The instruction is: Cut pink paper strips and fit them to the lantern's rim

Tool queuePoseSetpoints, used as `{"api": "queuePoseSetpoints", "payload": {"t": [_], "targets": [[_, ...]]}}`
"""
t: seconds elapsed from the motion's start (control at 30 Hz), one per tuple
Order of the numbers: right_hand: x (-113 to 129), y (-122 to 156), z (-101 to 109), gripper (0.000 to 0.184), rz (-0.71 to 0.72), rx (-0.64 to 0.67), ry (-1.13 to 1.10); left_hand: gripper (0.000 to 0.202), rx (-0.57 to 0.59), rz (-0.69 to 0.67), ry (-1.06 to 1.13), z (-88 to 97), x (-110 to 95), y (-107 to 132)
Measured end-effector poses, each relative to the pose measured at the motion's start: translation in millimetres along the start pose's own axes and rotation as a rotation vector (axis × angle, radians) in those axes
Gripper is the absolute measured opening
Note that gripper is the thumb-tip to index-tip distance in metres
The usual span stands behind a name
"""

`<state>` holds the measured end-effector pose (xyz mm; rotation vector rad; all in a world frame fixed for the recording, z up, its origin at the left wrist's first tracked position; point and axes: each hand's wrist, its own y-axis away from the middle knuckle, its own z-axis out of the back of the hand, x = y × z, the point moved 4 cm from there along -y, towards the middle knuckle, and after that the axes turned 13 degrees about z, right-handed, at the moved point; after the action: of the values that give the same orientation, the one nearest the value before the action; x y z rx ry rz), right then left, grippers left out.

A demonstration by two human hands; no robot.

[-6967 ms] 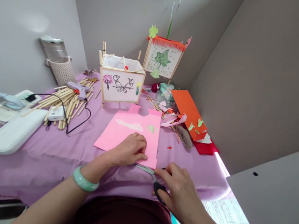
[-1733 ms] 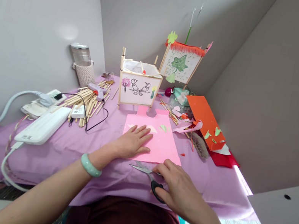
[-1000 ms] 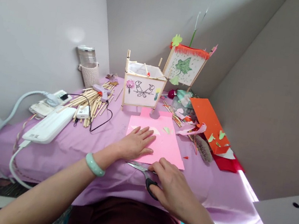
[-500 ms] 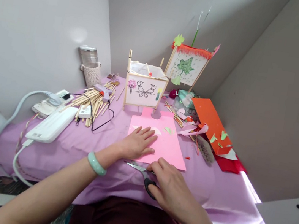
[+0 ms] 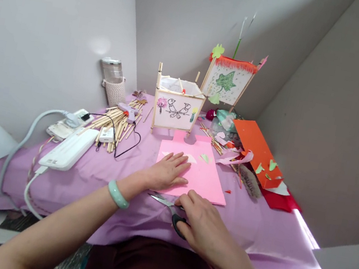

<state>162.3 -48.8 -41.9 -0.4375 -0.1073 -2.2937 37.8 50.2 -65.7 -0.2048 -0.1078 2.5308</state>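
A pink paper sheet (image 5: 202,175) lies flat on the purple tablecloth (image 5: 96,175) in front of me. My left hand (image 5: 168,172) rests palm down on the sheet's near left part, fingers spread. My right hand (image 5: 201,219) lies over the black handles of a pair of scissors (image 5: 170,207) at the sheet's near edge. The scissors' metal blades point left along the cloth. Whether the fingers are through the handles is hidden.
Behind the sheet stand a stick-framed paper lantern (image 5: 176,106) with bird drawings and a second lantern (image 5: 229,80) with a green leaf. Wooden sticks (image 5: 115,121) and a glue gun (image 5: 128,109) lie left, with a power strip (image 5: 66,154). Orange paper (image 5: 255,150) and scraps lie right.
My left hand went from a closed grip at the pink sheet's near edge to lying flat on it. The right hand stays on the scissors. My view has shifted left.
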Motion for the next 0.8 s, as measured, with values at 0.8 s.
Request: {"api": "queuePoseSetpoints", "payload": {"t": [0.8], "targets": [[-8, 21, 14, 0.028, 0.041, -0.088, -0.182, 0.066, 0.007, 0.04, 0.04, 1.3, 25, 11]]}}
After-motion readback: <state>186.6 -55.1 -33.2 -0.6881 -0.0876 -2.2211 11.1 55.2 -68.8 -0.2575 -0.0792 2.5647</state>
